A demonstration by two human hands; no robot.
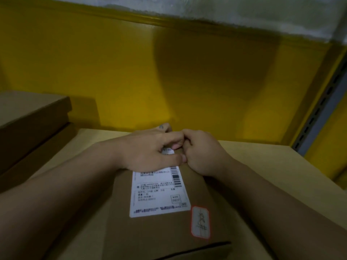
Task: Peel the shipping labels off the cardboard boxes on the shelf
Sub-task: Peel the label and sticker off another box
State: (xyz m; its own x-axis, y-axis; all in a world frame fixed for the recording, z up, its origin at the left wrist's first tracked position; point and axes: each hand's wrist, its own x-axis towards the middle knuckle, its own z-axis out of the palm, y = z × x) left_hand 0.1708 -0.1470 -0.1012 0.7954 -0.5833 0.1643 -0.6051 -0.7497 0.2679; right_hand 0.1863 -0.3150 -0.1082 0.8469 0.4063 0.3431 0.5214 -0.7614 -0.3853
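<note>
Brown box (150,237) bottom centre, shipping label (159,194) on top, near end flat. My left hand (150,152), mid-frame, pinches the label's far end. My right hand (202,152) touches it, fingers curled; grip hidden, cannot tell. Peel barely started, I judge. Next: slow, low pull toward me.

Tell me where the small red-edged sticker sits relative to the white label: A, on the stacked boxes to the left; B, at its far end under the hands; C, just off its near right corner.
C: the sticker lies beside the near right corner of the label, on the same box.
</note>
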